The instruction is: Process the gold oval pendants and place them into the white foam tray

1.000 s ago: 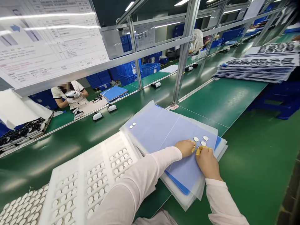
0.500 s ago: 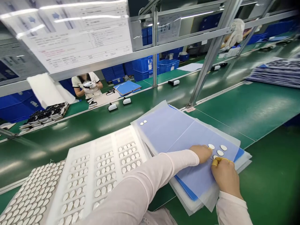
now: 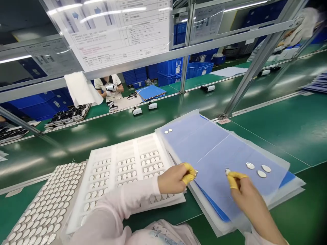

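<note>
My left hand, with yellow finger covers, pinches a small oval piece seen nearly edge-on. It hovers by the right edge of the white foam tray, whose slots hold rows of white oval pieces. Over the blue sheet, my right hand is closed on another small oval piece between thumb and fingertip. Three loose white ovals lie on the film-covered sheet to the right of that hand. Two more ovals rest at its far left corner.
A board covered with white ovals lies left of the tray. Behind runs a green conveyor carrying black-and-white parts. A metal frame post rises beyond the stack. Across the line sits a co-worker holding a part.
Both hands have drawn apart, the left moving toward the tray, each now holding an oval piece. Three ovals remain lying at the right of the sheet. The camera view has shifted left.
</note>
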Available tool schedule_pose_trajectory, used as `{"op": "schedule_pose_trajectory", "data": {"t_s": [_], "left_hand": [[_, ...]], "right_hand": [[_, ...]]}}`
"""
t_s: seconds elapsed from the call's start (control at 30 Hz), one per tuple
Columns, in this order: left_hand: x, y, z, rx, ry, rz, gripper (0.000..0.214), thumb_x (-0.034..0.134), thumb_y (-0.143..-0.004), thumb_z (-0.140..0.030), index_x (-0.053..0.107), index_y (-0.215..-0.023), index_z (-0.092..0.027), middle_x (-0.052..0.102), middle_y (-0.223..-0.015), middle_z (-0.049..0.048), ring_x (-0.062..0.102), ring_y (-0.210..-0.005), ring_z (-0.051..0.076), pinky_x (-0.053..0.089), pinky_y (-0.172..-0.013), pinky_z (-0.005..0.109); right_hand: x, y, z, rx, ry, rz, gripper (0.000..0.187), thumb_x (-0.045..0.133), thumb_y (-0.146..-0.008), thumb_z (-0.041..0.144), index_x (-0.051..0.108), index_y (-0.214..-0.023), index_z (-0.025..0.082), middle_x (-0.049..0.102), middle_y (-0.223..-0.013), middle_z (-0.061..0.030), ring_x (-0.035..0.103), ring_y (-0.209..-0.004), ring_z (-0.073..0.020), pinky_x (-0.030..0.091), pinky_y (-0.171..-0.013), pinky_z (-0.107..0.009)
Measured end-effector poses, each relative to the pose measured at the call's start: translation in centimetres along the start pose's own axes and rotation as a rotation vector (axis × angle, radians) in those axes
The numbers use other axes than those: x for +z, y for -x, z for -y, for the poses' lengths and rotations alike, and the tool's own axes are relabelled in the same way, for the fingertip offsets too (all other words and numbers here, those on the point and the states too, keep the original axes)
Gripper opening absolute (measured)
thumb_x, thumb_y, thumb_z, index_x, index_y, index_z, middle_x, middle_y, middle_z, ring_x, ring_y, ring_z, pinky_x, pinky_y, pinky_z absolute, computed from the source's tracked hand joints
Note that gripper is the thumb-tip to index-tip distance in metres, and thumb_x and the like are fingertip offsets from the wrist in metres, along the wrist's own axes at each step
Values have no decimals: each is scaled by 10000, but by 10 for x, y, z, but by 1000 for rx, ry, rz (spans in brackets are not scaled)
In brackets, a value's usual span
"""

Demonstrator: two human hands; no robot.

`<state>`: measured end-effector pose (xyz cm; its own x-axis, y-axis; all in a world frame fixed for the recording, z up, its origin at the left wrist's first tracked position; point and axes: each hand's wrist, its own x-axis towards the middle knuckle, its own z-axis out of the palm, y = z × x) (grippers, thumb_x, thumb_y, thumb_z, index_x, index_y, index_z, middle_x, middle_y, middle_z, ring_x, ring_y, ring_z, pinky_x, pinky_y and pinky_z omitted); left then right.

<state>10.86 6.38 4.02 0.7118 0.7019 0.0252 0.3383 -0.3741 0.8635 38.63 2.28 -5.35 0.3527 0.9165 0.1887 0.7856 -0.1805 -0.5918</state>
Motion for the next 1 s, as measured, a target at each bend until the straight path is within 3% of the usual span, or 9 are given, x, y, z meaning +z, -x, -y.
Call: {"op": "schedule_pose_trajectory", "data": {"t_s": [0.03,0.1,0.17,0.27,0.33,0.5,0.63,0.83,1.0], "left_hand": [[-5,19,2,-15,49,-67,80,498,-917,-138,462,-894,-206,577,-901,28,528,-764,150,445,-716,284],[-10,50,7,0,132,-183,59,495,-944,-184,462,-899,-204,547,-849,13,483,-722,142,422,-697,284],[-9,74,9,60,179,-275,83,474,-981,-235,465,-906,-200,527,-839,12,465,-732,142,413,-715,293],[-7,97,7,147,181,-396,138,435,-1022,-278,470,-915,-198,506,-859,19,453,-769,146,406,-748,302],[-9,107,5,182,170,-448,143,422,-1034,-280,477,-927,-202,496,-880,25,453,-809,152,413,-775,307],[-21,133,6,187,146,-537,97,451,-1027,-287,508,-980,-224,452,-1025,54,478,-961,179,451,-898,362],[-28,150,13,180,166,-537,75,556,-984,-282,514,-1034,-246,474,-1172,73,515,-1078,199,449,-979,411],[-32,163,24,181,201,-648,132,644,-947,-291,529,-995,-248,571,-1116,48,582,-1039,178,482,-935,368],[-37,168,31,202,200,-679,264,659,-934,-330,493,-1123,-250,611,-1095,73,601,-996,192,505,-884,367]], "right_hand": [[4,14,21,-54,-85,43,256,471,-926,438,599,-1000,229,682,-894,-93,682,-805,-265,571,-691,-371],[11,42,67,-225,-476,148,215,471,-974,427,571,-1020,243,668,-985,-82,672,-895,-229,574,-786,-335],[17,67,111,-343,-719,236,145,478,-1011,384,563,-1017,268,625,-934,-35,637,-843,-178,558,-794,-271],[25,92,162,-385,-938,345,99,472,-1039,341,558,-1024,292,568,-890,1,577,-799,-136,529,-769,-193],[29,100,182,-377,-1028,429,109,449,-1054,329,551,-1029,302,539,-880,10,556,-795,-128,517,-772,-177],[37,109,202,-314,-1050,637,105,433,-1062,332,536,-1056,310,510,-934,3,537,-862,-138,503,-829,-206],[44,114,213,-280,-1033,733,102,447,-1055,351,529,-1011,309,488,-915,8,516,-844,-146,503,-800,-217],[49,112,226,-290,-996,801,130,443,-1052,381,551,-1028,313,510,-940,-2,530,-877,-153,510,-819,-220],[50,109,233,-270,-982,788,166,468,-1037,395,578,-980,284,534,-904,-17,541,-824,-168,528,-774,-259]]}}
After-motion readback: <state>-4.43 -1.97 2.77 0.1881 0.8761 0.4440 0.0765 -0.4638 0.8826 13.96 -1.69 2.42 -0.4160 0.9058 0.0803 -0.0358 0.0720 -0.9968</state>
